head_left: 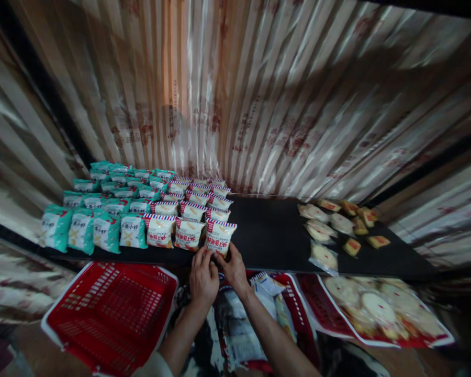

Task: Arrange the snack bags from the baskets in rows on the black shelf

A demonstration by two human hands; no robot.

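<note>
A white snack bag [220,235] with red lettering and a striped top edge stands at the shelf's front edge, at the right end of the front row. My right hand [234,266] grips its lower right corner between thumb and fingers. At its lower left, my left hand [204,276] has its fingers closed against the bottom; the fingertips are partly hidden. Just left of it stands a matching white bag [188,234], with more in rows behind. Teal snack bags [107,232] fill the shelf's left end in several rows.
The black shelf [265,230] carries round white packets [324,256] and small yellow packets [352,246] at right. Below are an upright red basket [113,309], a basket of snack bags [241,335] under my arms, and another with round packets [379,309]. Striped sheeting [235,104] hangs behind.
</note>
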